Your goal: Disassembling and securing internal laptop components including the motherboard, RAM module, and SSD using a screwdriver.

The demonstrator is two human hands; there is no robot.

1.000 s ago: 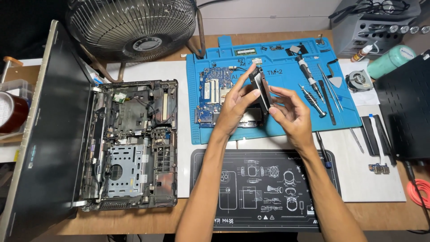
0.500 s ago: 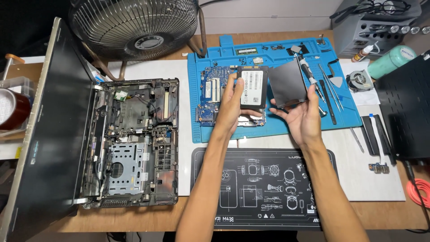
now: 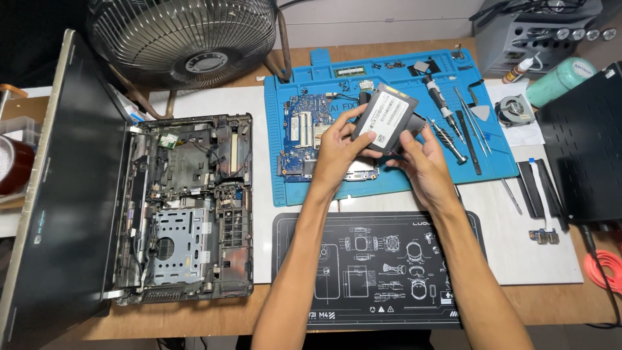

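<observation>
Black plastic gutted laptop base (image 3: 184, 207) lies leftmost on the counter, then the left hand (image 3: 340, 146) and right hand (image 3: 421, 162), forearms angled upward, each grip closed on a tilted dark rectangular labelled drive (image 3: 387, 118) above the blue repair mat (image 3: 389, 185).

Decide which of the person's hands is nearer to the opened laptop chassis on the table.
Left. The left hand holds the flat grey drive above the blue mat, on the side toward the laptop chassis. The right hand grips the drive's far side, farther away.
</observation>
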